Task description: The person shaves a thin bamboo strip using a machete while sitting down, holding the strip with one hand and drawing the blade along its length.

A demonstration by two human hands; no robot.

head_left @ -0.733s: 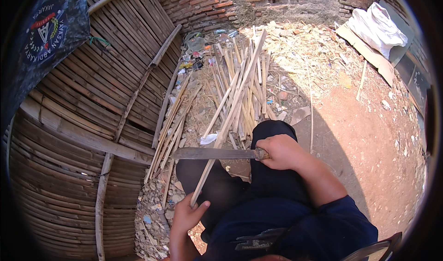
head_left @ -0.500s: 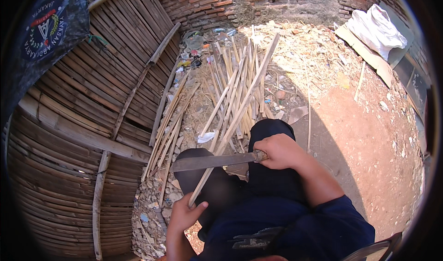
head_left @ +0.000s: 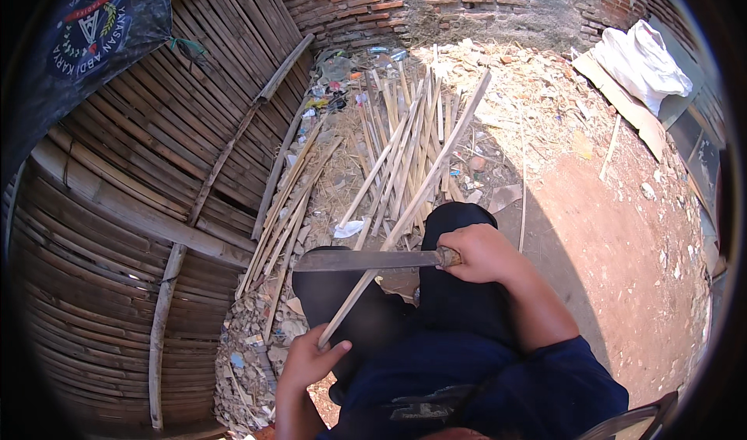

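Note:
My left hand (head_left: 307, 360) grips the near end of a long bamboo strip (head_left: 420, 192) that slants up and to the right over my lap. My right hand (head_left: 478, 253) is closed around the handle of a long flat machete (head_left: 362, 260). Its blade lies level, pointing left, and crosses the strip just above my knees. I am seated, with dark trousers and a dark blue top.
A pile of split bamboo strips (head_left: 397, 140) lies on the littered ground ahead. A woven bamboo wall (head_left: 148, 183) fills the left side, a brick wall (head_left: 436, 0) the far end. A white sack (head_left: 642, 63) rests at the upper right on red dirt (head_left: 622, 253).
The bamboo strip has swung and slid farther up and to the right, and my left hand has moved with it. The machete stays level across it.

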